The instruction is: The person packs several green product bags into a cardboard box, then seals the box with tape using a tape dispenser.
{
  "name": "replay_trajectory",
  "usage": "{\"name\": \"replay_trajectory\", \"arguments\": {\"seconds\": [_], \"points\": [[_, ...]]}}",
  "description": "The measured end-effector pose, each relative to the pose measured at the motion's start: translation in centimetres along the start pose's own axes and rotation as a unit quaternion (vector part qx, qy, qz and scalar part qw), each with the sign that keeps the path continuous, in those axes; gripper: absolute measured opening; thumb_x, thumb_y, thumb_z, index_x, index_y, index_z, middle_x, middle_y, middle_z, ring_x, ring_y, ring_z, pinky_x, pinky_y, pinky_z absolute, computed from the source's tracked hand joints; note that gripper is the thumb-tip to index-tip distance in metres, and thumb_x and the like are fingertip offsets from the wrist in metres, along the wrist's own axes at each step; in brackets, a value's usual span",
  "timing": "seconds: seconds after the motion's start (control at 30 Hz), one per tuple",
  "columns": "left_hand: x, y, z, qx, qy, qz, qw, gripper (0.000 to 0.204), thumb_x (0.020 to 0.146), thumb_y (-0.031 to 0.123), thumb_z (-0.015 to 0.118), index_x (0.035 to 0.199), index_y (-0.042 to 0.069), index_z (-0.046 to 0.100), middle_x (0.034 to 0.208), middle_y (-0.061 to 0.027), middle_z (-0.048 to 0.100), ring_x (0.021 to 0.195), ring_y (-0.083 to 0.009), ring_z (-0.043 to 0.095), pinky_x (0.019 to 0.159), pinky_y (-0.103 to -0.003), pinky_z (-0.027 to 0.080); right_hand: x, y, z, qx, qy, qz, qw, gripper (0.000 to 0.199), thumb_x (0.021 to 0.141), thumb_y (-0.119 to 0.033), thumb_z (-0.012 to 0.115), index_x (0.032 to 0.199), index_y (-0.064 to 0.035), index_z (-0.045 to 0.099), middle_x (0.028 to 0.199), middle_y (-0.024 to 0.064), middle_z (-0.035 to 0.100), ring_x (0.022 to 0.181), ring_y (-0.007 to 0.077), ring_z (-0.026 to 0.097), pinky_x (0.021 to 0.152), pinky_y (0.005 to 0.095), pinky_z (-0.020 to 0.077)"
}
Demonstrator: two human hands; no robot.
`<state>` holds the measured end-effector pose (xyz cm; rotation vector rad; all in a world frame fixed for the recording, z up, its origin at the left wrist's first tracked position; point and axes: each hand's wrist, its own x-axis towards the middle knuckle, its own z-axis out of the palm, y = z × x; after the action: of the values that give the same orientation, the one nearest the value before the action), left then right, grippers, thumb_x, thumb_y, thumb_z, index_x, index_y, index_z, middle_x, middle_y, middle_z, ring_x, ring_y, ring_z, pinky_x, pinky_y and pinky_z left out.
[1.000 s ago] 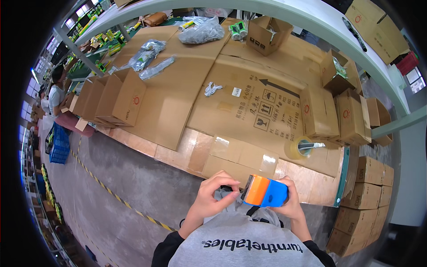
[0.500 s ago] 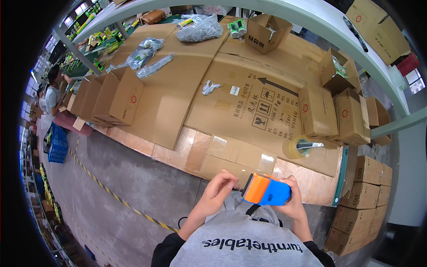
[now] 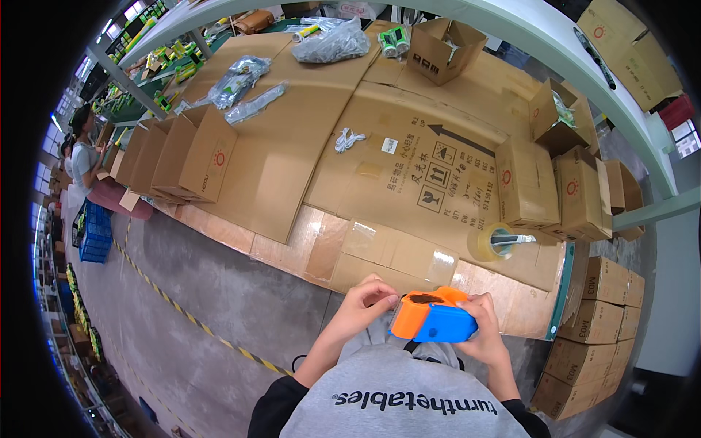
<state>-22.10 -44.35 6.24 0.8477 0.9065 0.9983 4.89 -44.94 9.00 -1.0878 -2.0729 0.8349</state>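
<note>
My right hand (image 3: 482,325) is wrapped round the right end of an orange-and-blue plastic handheld device (image 3: 447,323), held in front of my body near the table edge. Its orange part faces left and up, with a dark brown slot or patch on top; its exact kind is unclear. A pinch closes my left hand (image 3: 363,308) right beside the orange end. Whatever lies between those fingertips is too small to make out. Beyond the hands, a roll of clear tape (image 3: 480,243) lies on the table with a white-and-dark cutter (image 3: 511,239) resting across it.
Flattened cardboard (image 3: 350,252) covers the table. Open cartons (image 3: 193,157) stand at the left, and more boxes (image 3: 527,182) at the right. A white cable (image 3: 349,139) and plastic-wrapped items (image 3: 332,45) lie farther back. A shelf beam (image 3: 504,33) crosses above. Someone (image 3: 86,157) stands far left.
The device has turned in my right hand, so its dark-marked orange top now shows. My left fingertips have moved slightly right, close against its orange end.
</note>
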Motion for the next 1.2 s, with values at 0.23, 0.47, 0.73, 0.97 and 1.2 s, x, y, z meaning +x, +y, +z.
{"name": "replay_trajectory", "arguments": {"seconds": [0.23,0.47,0.73,0.97,1.2], "points": [[-0.7,-0.9,-2.1,-0.031,0.047,-0.085,0.995,0.008,0.093,0.011,0.06,0.094,0.003,0.06,0.087,-0.0003,0.059,0.083,-0.0089,0.056,0.077,-0.025,0.047,0.8,0.3,1.8,-0.017,-0.012,-0.003,1.0,0.066,0.057,-0.007,0.081,0.118,-0.0074,0.054,0.094,0.0133,0.048,0.09,0.0324,0.048,0.08,0.0405,0.0421],[-0.4,-2.1,-7.0,-0.087,0.054,-0.114,0.988,0.006,0.094,0.01,0.057,0.092,0.004,0.057,0.085,-0.0003,0.06,0.079,-0.0084,0.057,0.073,-0.026,0.047,4.0,0.3,5.1,-0.037,-0.058,-0.005,0.998,0.068,0.057,-0.009,0.082,0.119,-0.0061,0.054,0.095,0.0141,0.048,0.088,0.0332,0.048,0.077,0.0409,0.0424],[0.3,0.0,-12.8,-0.007,0.06,-0.115,0.992,0.005,0.089,0.004,0.062,0.088,0.003,0.057,0.082,0.0002,0.061,0.073,-0.0068,0.057,0.068,-0.023,0.047,8.2,-3.1,8.6,-0.108,-0.092,0.016,0.99,0.072,0.058,-0.016,0.084,0.122,-0.0067,0.052,0.092,0.0121,0.049,0.081,0.0323,0.05,0.072,0.0404,0.0417],[0.2,3.8,-15.2,0.113,0.069,-0.023,0.991,0.01,0.085,0.006,0.069,0.082,0.001,0.061,0.074,-0.0016,0.064,0.07,-0.0064,0.058,0.066,-0.023,0.047,10.8,-8.2,8.4,-0.164,-0.132,0.027,0.977,0.073,0.06,-0.024,0.085,0.122,-0.0046,0.05,0.093,0.0126,0.052,0.077,0.032,0.052,0.067,0.0411,0.0432],[0.8,4.4,-18.0,0.066,0.047,-0.043,0.996,0.01,0.083,0.006,0.071,0.082,0.001,0.063,0.076,-0.0031,0.066,0.071,-0.0072,0.06,0.066,-0.022,0.047,11.2,-10.3,6.9,-0.197,-0.178,0.066,0.962,0.073,0.059,-0.023,0.085,0.119,-0.0023,0.05,0.103,0.0165,0.056,0.082,0.0347,0.055,0.069,0.0421,0.0461]]}}
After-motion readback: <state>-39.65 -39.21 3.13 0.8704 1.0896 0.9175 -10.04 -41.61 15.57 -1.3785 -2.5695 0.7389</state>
